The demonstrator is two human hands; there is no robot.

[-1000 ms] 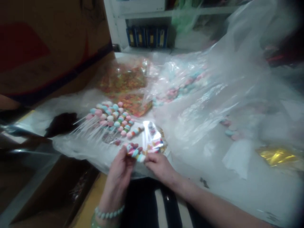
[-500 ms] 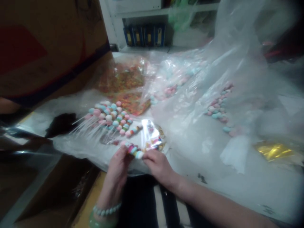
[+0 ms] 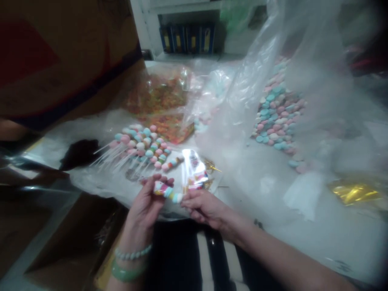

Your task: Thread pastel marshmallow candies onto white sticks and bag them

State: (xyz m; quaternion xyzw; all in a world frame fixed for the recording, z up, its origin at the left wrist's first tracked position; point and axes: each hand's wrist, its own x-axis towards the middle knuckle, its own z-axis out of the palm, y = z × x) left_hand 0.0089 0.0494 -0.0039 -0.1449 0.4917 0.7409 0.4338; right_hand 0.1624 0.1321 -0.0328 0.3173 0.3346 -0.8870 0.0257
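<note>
A candy skewer [image 3: 168, 193] in clear printed wrap, with pink, blue and white pieces, lies between both hands. My left hand [image 3: 149, 200], with a bead bracelet and green bangle at the wrist, supports its left end, the fingers partly spread around it. My right hand [image 3: 202, 207] pinches its right end, by the white piece. Just beyond the hands are shiny printed wrappers [image 3: 194, 169] and gold twist ties [image 3: 212, 165]. A pile of candy skewers [image 3: 141, 145] on white sticks lies to the left.
Bags of orange-red candy [image 3: 160, 97] lie behind the skewers. Clear plastic at the right holds pink, blue and white candies [image 3: 275, 117]. Gold foil [image 3: 354, 192] is far right. A large carton [image 3: 69, 48] stands left, an open box [image 3: 72, 238] lower left, and a shelf [image 3: 188, 6] behind.
The fingers of my left hand have loosened and show more behind the skewer. The plastic at the right has shifted, exposing more candies. Gold ties beside the wrappers now show clearly.
</note>
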